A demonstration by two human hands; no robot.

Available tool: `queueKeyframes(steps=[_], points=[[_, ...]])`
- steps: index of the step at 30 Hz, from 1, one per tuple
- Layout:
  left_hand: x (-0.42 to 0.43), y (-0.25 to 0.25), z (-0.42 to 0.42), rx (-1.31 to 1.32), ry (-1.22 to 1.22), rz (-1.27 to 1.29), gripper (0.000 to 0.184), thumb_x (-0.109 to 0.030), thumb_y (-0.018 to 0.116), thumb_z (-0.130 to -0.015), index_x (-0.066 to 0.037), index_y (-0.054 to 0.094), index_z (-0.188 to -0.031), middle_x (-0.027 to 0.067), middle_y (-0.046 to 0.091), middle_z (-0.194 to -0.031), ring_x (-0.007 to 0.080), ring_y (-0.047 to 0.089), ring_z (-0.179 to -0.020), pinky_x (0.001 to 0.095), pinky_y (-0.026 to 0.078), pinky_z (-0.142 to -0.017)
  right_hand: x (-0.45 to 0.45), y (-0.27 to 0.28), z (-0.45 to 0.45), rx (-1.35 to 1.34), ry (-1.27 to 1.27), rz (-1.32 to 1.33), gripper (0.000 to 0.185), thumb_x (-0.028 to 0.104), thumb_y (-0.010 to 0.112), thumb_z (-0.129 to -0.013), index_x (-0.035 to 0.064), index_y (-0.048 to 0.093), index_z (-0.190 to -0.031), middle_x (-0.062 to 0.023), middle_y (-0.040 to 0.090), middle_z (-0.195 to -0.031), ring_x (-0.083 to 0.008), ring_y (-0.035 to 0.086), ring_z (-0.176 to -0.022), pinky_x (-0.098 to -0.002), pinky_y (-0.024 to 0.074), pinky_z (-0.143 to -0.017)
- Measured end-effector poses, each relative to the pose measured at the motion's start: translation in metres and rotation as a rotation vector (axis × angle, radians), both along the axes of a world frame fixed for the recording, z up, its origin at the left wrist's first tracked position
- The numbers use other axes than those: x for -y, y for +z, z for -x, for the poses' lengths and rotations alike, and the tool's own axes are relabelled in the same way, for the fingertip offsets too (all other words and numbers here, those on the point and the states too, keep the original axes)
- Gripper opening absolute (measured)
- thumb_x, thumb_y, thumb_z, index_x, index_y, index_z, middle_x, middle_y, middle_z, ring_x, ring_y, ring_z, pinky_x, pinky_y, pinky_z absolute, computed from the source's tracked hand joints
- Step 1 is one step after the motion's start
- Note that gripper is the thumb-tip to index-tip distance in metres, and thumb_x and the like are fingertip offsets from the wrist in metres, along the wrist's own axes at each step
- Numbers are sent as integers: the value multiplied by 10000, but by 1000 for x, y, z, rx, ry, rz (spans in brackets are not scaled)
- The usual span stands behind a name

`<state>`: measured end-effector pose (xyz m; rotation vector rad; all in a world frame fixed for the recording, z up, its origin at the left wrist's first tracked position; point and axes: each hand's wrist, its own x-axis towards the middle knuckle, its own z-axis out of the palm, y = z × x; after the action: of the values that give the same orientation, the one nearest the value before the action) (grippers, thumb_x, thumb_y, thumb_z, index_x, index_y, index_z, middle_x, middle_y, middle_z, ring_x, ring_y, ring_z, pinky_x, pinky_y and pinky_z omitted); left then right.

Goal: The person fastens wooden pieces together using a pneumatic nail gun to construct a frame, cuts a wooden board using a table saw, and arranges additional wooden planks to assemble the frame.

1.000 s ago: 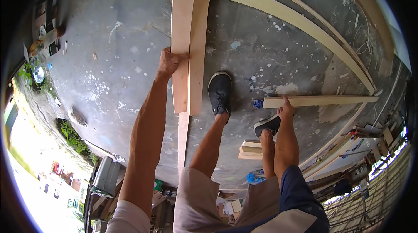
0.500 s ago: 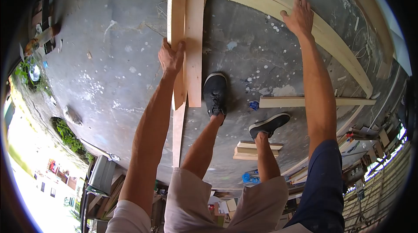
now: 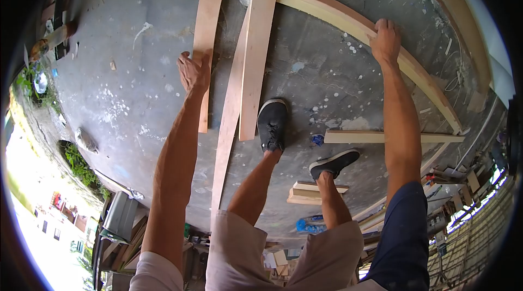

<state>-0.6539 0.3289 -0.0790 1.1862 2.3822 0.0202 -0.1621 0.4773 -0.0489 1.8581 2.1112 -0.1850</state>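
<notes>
My left hand (image 3: 193, 72) is at a short wooden board (image 3: 208, 19) on the left, thumb over its face and fingers curled by its left edge. The board's middle is partly covered by the hand. My right hand (image 3: 385, 42) is closed over the upper edge of a long wooden plank (image 3: 332, 5), which runs along a paler plank (image 3: 313, 8). Between the hands, another short board (image 3: 258, 68) lies beside a long narrow plank (image 3: 231, 106), near the long plank's left end.
The concrete floor (image 3: 147, 78) is speckled with paint. A wood strip (image 3: 354, 137) lies crosswise under my right forearm. Short offcuts (image 3: 305, 195) and a blue plastic bottle (image 3: 310, 224) are near my shoes (image 3: 272, 122). Stacked timber and clutter line the right side.
My left hand has moved the short board leftward, apart from the other boards. My right hand has closed on the long plank, and the two long planks now sit closer together.
</notes>
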Motion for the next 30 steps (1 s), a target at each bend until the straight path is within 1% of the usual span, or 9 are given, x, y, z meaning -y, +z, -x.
queueKeyframes(steps=[3, 5, 7, 10, 12, 16, 20, 25, 30], points=[[-7, 30, -38, -202, -156, -220, 701, -500, 687, -864, 10, 472, -1294, 206, 489, -1246, 367, 462, -1195, 447, 377, -999, 11, 8, 9, 93, -32, 7, 395, 214, 820, -757, 114, 564, -1041, -89, 594, -1115, -293, 552, -1113, -471, 467, -940], [-5, 31, -64, 35, -233, -141, 770, -541, 741, -800, 7, 475, -1271, 189, 496, -1191, 364, 463, -1153, 482, 366, -989, 17, 14, 15, -17, -91, 50, 431, 229, 817, -762, 100, 554, -1078, -90, 555, -1193, -299, 541, -1144, -481, 464, -950], [-3, 44, -98, 41, -369, -13, 842, -573, 786, -737, 1, 468, -1265, 184, 495, -1187, 346, 465, -1155, 467, 374, -997, 21, 19, 24, -42, -79, 74, 448, 237, 819, -762, 97, 548, -1090, -90, 539, -1208, -298, 537, -1154, -484, 464, -950], [-3, 49, -131, 70, -397, 137, 890, -513, 837, -701, 4, 428, -1299, 184, 493, -1200, 340, 478, -1178, 456, 391, -995, 19, 15, 18, -77, -57, 115, 489, 254, 822, -762, 88, 534, -1121, -88, 528, -1210, -297, 532, -1164, -489, 459, -958], [0, 44, -144, 121, -287, 173, 916, -395, 877, -669, 4, 383, -1329, 191, 491, -1213, 352, 504, -1180, 453, 435, -969, 20, 10, 9, -91, -49, 135, 514, 263, 822, -763, 82, 526, -1141, -87, 534, -1197, -297, 532, -1165, -490, 454, -965], [7, 27, -145, 93, -254, 62, 866, -244, 856, -663, -7, 361, -1333, 207, 486, -1185, 393, 536, -1124, 454, 492, -930, 16, 9, 3, -116, 37, 91, 545, 270, 822, -764, 92, 521, -1181, -83, 541, -1175, -301, 531, -1163, -488, 438, -967], [-13, 50, -129, 91, -320, 112, 921, -273, 837, -687, -6, 323, -1403, 215, 483, -1190, 400, 533, -1130, 471, 497, -923, 19, 7, -6, -267, 56, 0, 603, 278, 821, -764, 116, 524, -1263, -78, 544, -1145, -293, 527, -1130, -489, 431, -939], [-25, 34, -109, 34, -453, 120, 956, -290, 830, -701, 1, 302, -1444, 220, 473, -1234, 399, 531, -1141, 465, 500, -922, 26, -11, -25, -408, 97, -48, 644, 296, 823, -752, 128, 534, -1302, -68, 544, -1155, -279, 515, -1099, -492, 422, -918], [-32, 33, -114, 65, -439, 143, 863, -323, 794, -753, -7, 330, -1408, 216, 466, -1209, 396, 525, -1129, 472, 503, -893, 22, -15, -29, -478, 135, -127, 657, 331, 836, -728, 122, 552, -1283, -49, 539, -1151, -262, 501, -1074, -465, 394, -899]])
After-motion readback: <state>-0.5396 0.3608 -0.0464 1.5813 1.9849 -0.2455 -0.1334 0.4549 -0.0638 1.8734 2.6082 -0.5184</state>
